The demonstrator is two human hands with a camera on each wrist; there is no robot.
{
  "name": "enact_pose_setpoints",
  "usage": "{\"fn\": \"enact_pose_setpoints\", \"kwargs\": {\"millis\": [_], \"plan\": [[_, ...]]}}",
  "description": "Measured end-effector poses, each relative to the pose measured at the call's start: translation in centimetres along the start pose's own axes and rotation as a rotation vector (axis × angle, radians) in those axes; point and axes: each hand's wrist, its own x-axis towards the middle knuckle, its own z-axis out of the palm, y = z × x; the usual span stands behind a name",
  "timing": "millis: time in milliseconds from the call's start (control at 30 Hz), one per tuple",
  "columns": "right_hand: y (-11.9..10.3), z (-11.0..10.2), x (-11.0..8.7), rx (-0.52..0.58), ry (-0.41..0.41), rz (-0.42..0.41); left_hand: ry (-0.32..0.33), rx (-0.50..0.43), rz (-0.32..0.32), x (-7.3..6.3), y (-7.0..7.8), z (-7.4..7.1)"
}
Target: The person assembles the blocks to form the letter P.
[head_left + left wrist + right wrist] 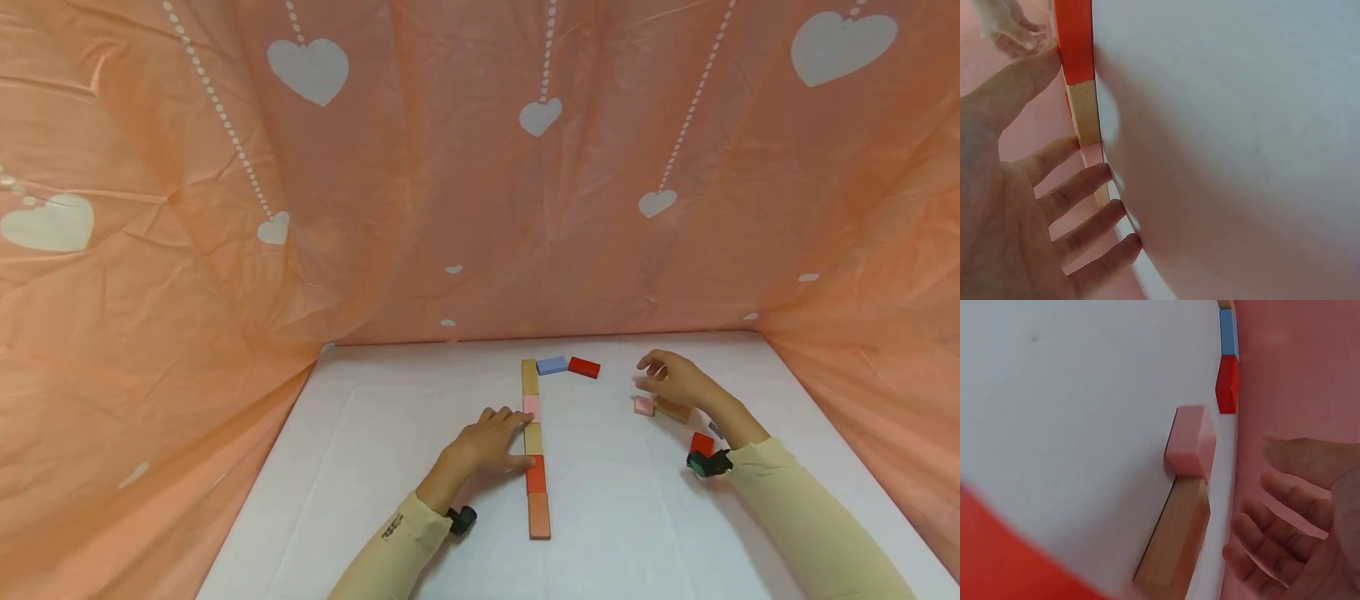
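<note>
My left hand [486,442] rests beside a straight column of flat blocks, thumb at a red block [536,477] and index fingertip at a pink block [531,405]. Between those two lies a light wooden block [533,440]. Another wooden block [530,377] tops the column, and an orange-brown block [539,518] forms its near end. Fingers spread loosely with nothing in them, my right hand [675,379] hovers over a loose pink block [1189,440] and a brown wooden block [1172,534], which lie end to end.
From the column's far end, a blue block [552,365] and a red block [584,367] run rightward. Under my right wrist lie another red block [702,444] and a partly hidden blue one [716,430]. An orange curtain with hearts [480,183] encloses the white table [360,450].
</note>
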Motion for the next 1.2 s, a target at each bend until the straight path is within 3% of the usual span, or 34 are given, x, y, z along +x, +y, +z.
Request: {"fn": "enact_pose_setpoints", "kwargs": {"millis": [233, 633, 1200], "plan": [[1.0, -0.6, -2.0, -0.027, 0.001, -0.042, 0.001, 0.013, -0.002, 0.2, -0.2, 0.2], [1.7, -0.7, -4.5, -0.038, -0.026, 0.051, -0.001, 0.007, -0.006, 0.3, -0.2, 0.2], [2.0, -0.5, -6.1, -0.038, -0.056, 0.06, -0.004, 0.005, -0.004, 0.4, -0.2, 0.2]]}}
